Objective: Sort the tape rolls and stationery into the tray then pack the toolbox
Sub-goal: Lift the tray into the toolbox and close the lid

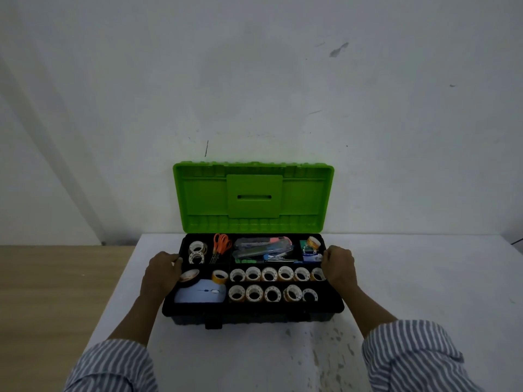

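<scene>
Left hand [162, 268] and right hand [338, 264] grip the tray [206, 266] at 2 ends (labels [311, 257] unreadable).

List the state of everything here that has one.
Lid, open, standing upright.
Tray, resting in the toolbox, compartments filled.
Front latch, unfastened.
Scissors, closed, lying in a back compartment.
Left hand, grips the tray's left end.
Right hand, grips the tray's right end.

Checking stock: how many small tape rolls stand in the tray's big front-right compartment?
11 tape rolls: six in the back row, five in the front row. The right hand covers the back row's end, so another may be hidden.
</scene>
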Motion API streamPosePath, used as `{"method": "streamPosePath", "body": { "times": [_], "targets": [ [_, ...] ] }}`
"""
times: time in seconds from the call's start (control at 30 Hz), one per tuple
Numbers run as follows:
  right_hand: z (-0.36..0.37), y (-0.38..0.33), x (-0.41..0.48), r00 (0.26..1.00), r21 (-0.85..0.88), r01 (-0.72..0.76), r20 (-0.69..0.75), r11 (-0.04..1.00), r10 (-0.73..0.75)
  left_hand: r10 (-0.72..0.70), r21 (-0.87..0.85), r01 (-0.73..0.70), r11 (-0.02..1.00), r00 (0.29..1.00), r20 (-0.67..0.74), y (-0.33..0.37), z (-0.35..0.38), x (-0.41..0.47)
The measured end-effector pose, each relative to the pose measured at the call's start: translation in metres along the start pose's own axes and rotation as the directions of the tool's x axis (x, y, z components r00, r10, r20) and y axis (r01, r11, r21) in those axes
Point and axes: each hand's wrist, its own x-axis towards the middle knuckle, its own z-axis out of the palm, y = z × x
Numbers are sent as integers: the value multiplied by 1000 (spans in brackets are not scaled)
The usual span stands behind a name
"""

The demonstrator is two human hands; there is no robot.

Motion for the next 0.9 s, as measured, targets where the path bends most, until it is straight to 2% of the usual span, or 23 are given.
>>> {"method": "streamPosePath", "body": {
  "times": [0.1, 0.27, 0.47, 0.6, 0.67, 0.77, 0.9],
  "targets": [
    [-1, -5, 2, 1000, -3, -15, 3, 1000, 15, -41, -78, 45, 996, 998, 46, -3, -2, 3],
    [-3, -4, 6, 996, 15, -78, 34, 997, 77, -13, -47, 17, 999, 997, 79, -5, -3, 6],
    [-5, 1, 10, 988, -20, -114, 102, 993, 116, 9, -47, -6, 999, 999, 53, -2, -4, 2],
    [-7, -1, 11, 980, -12, -152, 126, 988, 152, -19, -98, 25, 995, 998, 58, 1, -6, -1],
    [-13, -3, 10, 977, 7, -175, 129, 985, 172, -69, -64, 75, 995, 993, 93, 2, -7, 2],
    [-30, -17, 18, 991, 74, -132, 25, 989, 130, -55, 41, 53, 998, 996, 66, 15, -18, 13],
    [-64, -58, 49, 963, 10, 85, -258, 996, -79, 174, 230, -146, 962, 979, -108, 58, -45, 37]
  ]
}}
